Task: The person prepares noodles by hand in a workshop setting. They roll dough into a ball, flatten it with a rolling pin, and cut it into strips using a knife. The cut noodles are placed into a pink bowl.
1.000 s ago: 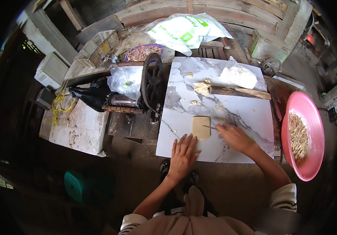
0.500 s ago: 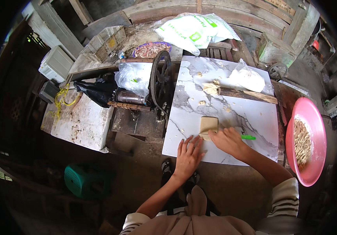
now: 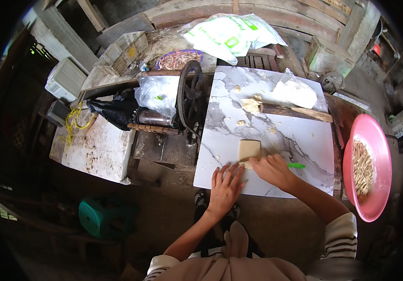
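Note:
A flat, square slab of pale dough (image 3: 249,150) lies near the front of the marble-patterned board (image 3: 229,98). Along its near edge is a narrow strip of dough (image 3: 245,165). My left hand (image 3: 225,188) rests with fingers spread, its fingertips at the left end of that strip. Closed around a knife, my right hand (image 3: 272,171) presses down at the slab's near right corner. The knife's green handle (image 3: 296,165) sticks out to the right of my fist; its blade is mostly hidden under the hand.
Across the board lie a wooden roller (image 3: 295,113), a bag of white powder (image 3: 296,92) and dough scraps (image 3: 241,123). To the right stands a pink basin (image 3: 384,168) of cut dough pieces. A machine with a large wheel (image 3: 190,96) borders the left side; a green stool (image 3: 93,218) stands below.
The strip at the slab's near edge now shows more distinctly apart from it. My right hand has shifted very slightly; my left hand stays in place. The whole view has moved a little.

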`<state>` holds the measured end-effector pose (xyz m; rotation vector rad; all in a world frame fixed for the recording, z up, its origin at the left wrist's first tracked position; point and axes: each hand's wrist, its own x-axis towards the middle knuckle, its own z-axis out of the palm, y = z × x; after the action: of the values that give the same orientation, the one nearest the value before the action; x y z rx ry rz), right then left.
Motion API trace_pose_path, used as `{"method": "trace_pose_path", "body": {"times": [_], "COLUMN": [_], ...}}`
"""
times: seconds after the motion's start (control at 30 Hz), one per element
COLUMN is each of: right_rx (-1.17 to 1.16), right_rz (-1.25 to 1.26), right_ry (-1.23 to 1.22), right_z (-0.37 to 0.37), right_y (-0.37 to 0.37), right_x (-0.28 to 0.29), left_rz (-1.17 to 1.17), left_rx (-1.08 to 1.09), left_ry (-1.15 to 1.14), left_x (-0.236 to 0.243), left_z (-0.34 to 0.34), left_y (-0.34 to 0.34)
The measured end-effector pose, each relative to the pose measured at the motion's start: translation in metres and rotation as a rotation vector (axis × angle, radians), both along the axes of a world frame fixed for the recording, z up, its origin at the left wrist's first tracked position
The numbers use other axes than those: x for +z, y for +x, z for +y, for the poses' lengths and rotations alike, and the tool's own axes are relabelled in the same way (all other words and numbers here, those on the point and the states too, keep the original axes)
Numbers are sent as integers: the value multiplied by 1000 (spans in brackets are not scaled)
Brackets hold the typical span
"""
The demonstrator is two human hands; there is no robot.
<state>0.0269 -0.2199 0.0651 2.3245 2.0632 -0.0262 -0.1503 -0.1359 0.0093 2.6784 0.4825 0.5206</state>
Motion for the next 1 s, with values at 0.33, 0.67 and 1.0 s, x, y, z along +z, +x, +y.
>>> {"method": "trace_pose_path", "body": {"times": [0.33, 0.67, 1.0], "right_rx": [-10, -43, -267], "right_rz": [55, 54, -52], "right_ry": [9, -9, 242], "right_z": [-16, -54, -99], "right_y": [13, 41, 76], "right_x": [-12, -20, -31], "left_rz": [9, 34, -136], "left_rx": [1, 6, -100], "left_ry": [31, 64, -69], "left_x": [5, 5, 4], "left_z": [-2, -4, 18], "left_y": [1, 0, 39]}}
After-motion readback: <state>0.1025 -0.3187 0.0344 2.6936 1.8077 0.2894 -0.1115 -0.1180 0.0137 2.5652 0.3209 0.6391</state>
